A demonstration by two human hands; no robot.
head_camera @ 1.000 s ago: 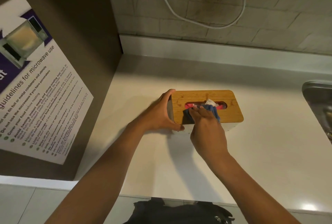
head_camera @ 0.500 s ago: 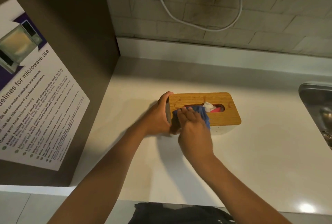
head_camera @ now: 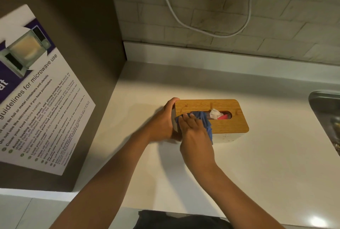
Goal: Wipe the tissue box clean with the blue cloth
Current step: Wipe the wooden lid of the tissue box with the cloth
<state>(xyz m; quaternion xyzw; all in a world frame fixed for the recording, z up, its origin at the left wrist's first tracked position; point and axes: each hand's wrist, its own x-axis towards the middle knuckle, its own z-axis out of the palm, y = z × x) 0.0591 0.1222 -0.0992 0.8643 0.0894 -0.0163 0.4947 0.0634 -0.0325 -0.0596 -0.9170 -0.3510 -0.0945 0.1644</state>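
The tissue box [head_camera: 220, 118] is being steadied on the tabletop [head_camera: 257, 164] by the left hand [head_camera: 163, 124], clamped on its left end. The blue cloth [head_camera: 206, 124] is being pressed by the right hand [head_camera: 195, 133], fingers together, and has been dragged left from the slot to the lid's near-left corner.

Microwave-guidelines poster [head_camera: 36, 96], white cable [head_camera: 207, 32], steel sink [head_camera: 325, 111], pale countertop [head_camera: 257, 173]

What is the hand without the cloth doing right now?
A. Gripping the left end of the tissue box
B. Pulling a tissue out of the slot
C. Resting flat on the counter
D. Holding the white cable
A: the left hand wraps around the left end of the tissue box, while the right hand presses the blue cloth on its wooden lid.
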